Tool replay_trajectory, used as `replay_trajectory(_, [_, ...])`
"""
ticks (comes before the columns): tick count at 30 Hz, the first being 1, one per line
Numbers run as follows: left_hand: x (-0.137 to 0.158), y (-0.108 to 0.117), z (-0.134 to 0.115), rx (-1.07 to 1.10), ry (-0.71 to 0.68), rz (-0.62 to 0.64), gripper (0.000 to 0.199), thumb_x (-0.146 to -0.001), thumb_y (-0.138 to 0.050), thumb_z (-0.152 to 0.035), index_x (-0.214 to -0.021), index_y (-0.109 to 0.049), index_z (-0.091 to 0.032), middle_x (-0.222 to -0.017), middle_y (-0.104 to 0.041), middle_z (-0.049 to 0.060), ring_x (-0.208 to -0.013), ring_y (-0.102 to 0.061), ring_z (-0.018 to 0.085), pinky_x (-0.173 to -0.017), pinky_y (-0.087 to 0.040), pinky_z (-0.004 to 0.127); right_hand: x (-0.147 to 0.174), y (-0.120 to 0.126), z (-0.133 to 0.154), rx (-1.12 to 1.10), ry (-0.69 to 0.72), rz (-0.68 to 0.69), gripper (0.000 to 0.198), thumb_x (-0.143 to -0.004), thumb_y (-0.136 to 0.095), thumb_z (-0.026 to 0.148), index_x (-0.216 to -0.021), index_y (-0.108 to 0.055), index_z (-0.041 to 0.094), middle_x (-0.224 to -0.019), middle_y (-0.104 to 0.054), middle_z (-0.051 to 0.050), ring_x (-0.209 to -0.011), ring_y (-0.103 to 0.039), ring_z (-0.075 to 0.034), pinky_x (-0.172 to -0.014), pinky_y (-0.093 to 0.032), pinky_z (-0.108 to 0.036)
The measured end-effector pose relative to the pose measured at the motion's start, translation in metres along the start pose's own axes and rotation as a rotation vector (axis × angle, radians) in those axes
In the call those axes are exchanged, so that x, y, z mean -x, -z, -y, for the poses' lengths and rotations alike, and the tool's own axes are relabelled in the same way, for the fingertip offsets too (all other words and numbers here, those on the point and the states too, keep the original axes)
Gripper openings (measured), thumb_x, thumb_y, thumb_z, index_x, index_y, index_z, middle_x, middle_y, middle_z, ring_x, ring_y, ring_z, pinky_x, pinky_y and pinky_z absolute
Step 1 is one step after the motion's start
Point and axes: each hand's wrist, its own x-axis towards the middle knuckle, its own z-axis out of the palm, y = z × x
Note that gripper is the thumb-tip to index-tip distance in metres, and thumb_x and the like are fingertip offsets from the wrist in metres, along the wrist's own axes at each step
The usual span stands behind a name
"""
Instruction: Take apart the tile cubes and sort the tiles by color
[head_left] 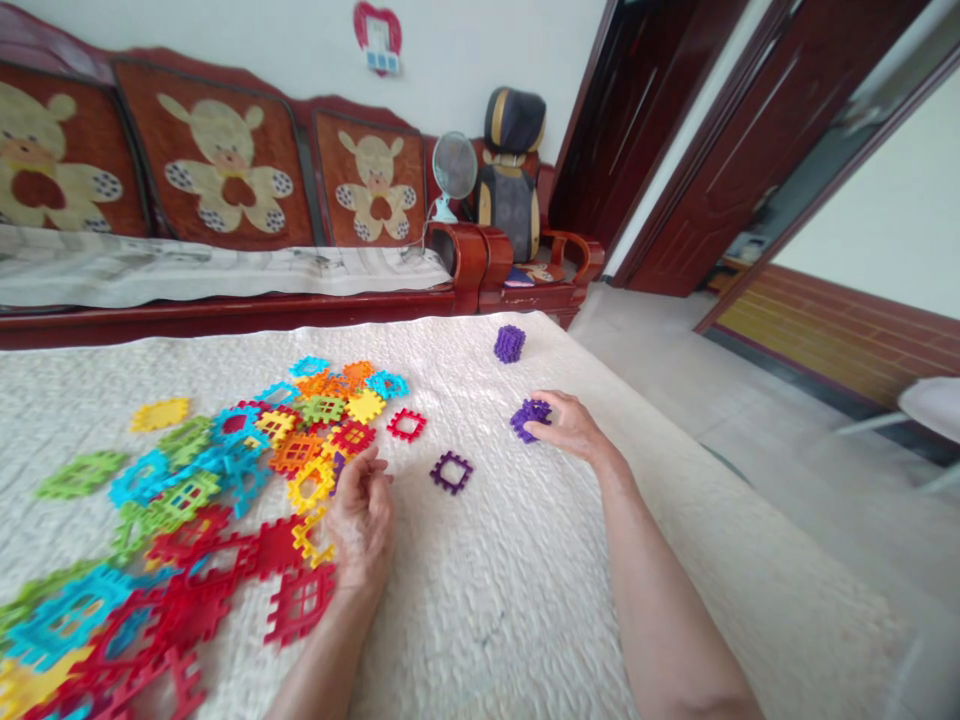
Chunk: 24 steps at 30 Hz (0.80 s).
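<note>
My right hand (pixel 574 428) pinches a small stack of purple interlocking plastic tiles (pixel 529 420) between thumb and fingers, low over the white quilted cover. Farther back stands another stack of purple tiles (pixel 509 344). My left hand (pixel 364 515) is beside the right edge of the tile pile, its fingers loosely bent and apart, with nothing visible in them. Just left of its fingers, a purple piece (pixel 339 464) shows partly among the pile. Between my hands lie a single purple square frame tile (pixel 451 472) and, farther back, a red frame tile (pixel 406 425).
A spread-out pile of red, blue, green, yellow and orange tiles (pixel 180 500) covers the left side of the quilted cover (pixel 510 600). Beyond it are a wooden sofa (pixel 225 325) with bear-patterned cushions, a small fan (pixel 454 168) and a chair with a massage pad (pixel 510 205).
</note>
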Motion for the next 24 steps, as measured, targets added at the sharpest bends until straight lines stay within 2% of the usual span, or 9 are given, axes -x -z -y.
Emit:
replay_trajectory(4, [0.0,0.0,-0.001,-0.008,0.022,-0.003,0.028,-0.083,-0.053,-0.027,-0.109,-0.064,-0.024,-0.091,-0.069,-0.001,-0.074,-0.065,0.011,-0.069,-0.052,0.023,0.001,-0.004,0.002,0.023,-0.048,0.033,0.049,-0.07,-0.074,0.034,-0.117,-0.069,0.023,-0.124,-0.069,-0.008,-0.119,-0.062,-0.028,-0.108,-0.045,-0.045])
replay_trajectory(11, [0.002,-0.001,-0.001,0.015,0.022,-0.013,0.029,-0.082,-0.054,-0.027,-0.109,-0.064,-0.026,-0.091,-0.068,-0.002,-0.075,-0.064,0.012,-0.071,-0.054,0.025,0.005,-0.002,0.014,0.095,-0.127,0.067,0.071,-0.069,-0.077,0.04,-0.135,-0.057,0.023,-0.137,-0.057,-0.01,-0.13,-0.053,-0.029,-0.111,-0.041,-0.045])
replay_trajectory(17, [0.002,-0.002,0.0,0.0,0.035,-0.012,0.03,-0.083,-0.054,-0.028,-0.112,-0.064,-0.023,-0.092,-0.069,0.001,-0.075,-0.065,0.013,-0.071,-0.054,0.026,0.004,-0.008,0.014,0.097,-0.129,0.095,0.067,-0.072,-0.073,0.038,-0.135,-0.057,0.022,-0.134,-0.056,-0.01,-0.128,-0.053,-0.028,-0.111,-0.04,-0.043])
replay_trajectory(24, [0.002,0.0,0.002,-0.017,0.017,0.002,0.032,-0.085,-0.054,-0.031,-0.114,-0.063,-0.023,-0.095,-0.069,0.002,-0.077,-0.066,0.014,-0.073,-0.055,0.027,0.003,-0.014,0.011,0.116,-0.121,0.058,0.064,-0.071,-0.072,0.036,-0.131,-0.059,0.019,-0.125,-0.058,-0.01,-0.118,-0.059,-0.025,-0.106,-0.044,-0.038])
